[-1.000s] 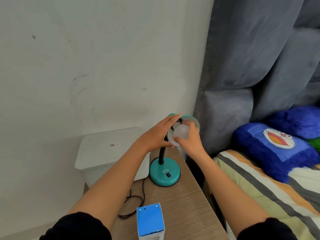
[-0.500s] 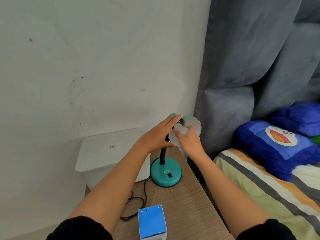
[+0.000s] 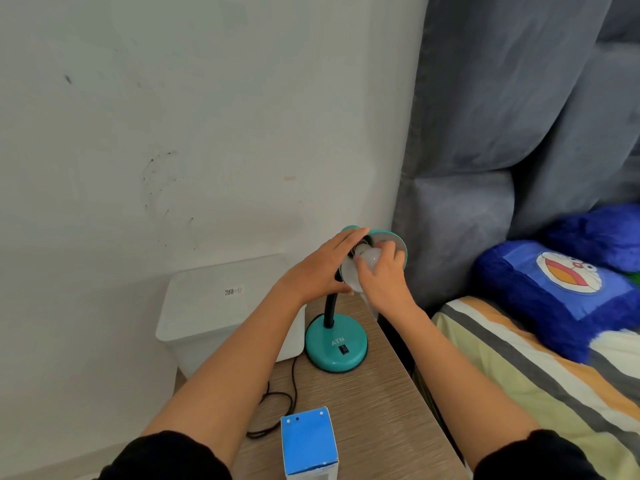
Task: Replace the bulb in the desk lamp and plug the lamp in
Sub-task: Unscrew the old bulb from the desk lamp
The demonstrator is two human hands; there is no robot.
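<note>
A blue box (image 3: 309,445) stands upright at the near end of the table (image 3: 374,410), out of the way of the work; it may be the box for a bulb, but I cannot tell. A black cord (image 3: 277,400) lies loose in a loop on the table, so the lamp looks not plugged in yet. Farther on, the lamp (image 3: 336,344) sits on its round green base, which keeps it from tipping. The left hand (image 3: 318,268) wraps its fingers over the back of the shade (image 3: 396,242) to hold it steady. The right hand (image 3: 381,275) has its fingers pinched around the white bulb (image 3: 367,259), which sits at the mouth of the shade, at the socket. I think this grip is for turning the bulb. A white bin (image 3: 221,306) stands beside the table by the wall.
</note>
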